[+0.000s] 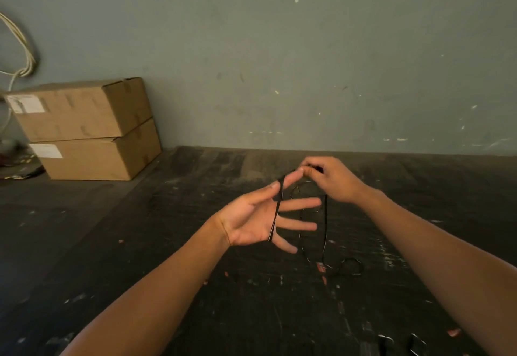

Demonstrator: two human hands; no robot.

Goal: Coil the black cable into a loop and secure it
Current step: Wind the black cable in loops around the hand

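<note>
A thin black cable [325, 215] hangs in the air between my two hands above a dark worn table [195, 243]. My left hand [260, 217] is held palm up with fingers spread, and strands of the cable run across the base of its fingers. My right hand [333, 178] is higher and to the right, its fingertips pinched on the cable near my left index fingertip. From there one strand drops to the table, where the cable's loose end curls into a small loop at the right.
Two stacked cardboard boxes [89, 129] stand at the back left against a grey-green wall [279, 61]. Pale cords [25, 56] hang on the wall at the far left. Small dark clips [402, 344] lie near the table's front edge.
</note>
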